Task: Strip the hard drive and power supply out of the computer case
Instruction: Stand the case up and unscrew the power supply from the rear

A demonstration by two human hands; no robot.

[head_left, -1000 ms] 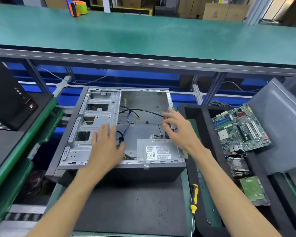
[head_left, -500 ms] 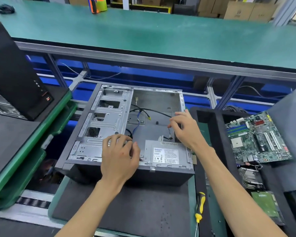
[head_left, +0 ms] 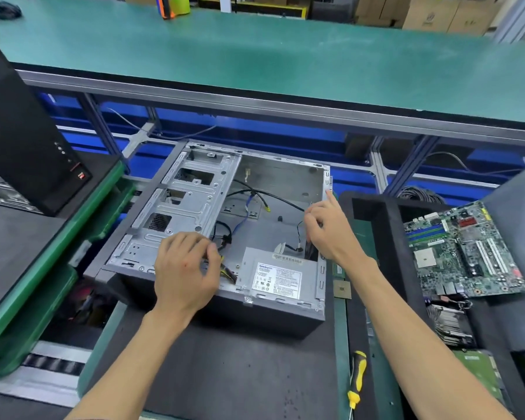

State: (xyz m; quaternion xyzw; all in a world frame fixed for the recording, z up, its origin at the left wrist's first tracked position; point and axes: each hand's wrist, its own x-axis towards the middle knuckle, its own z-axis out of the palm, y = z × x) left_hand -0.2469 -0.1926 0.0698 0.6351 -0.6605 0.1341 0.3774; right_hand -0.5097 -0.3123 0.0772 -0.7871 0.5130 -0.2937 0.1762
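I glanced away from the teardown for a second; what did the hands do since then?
The left hand, flat on the drive cage before, curled and now grips the cable bundle. The right hand stayed at the case's right wall. The power supply remains in place.

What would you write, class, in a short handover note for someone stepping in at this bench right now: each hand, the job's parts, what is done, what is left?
Left hand: fingers curled over the cable bundle at the near edge of the drive cage.
Right hand: inside the computer case by its right wall, index finger raised; a grip on anything cannot be told.
Power supply: seated in the case's near right corner.
Hard drive: not visible.
Done: side cover off, motherboard out in the right tray.
Left: free the cables, take out the power supply and drive. The screwdriver lies nearby.
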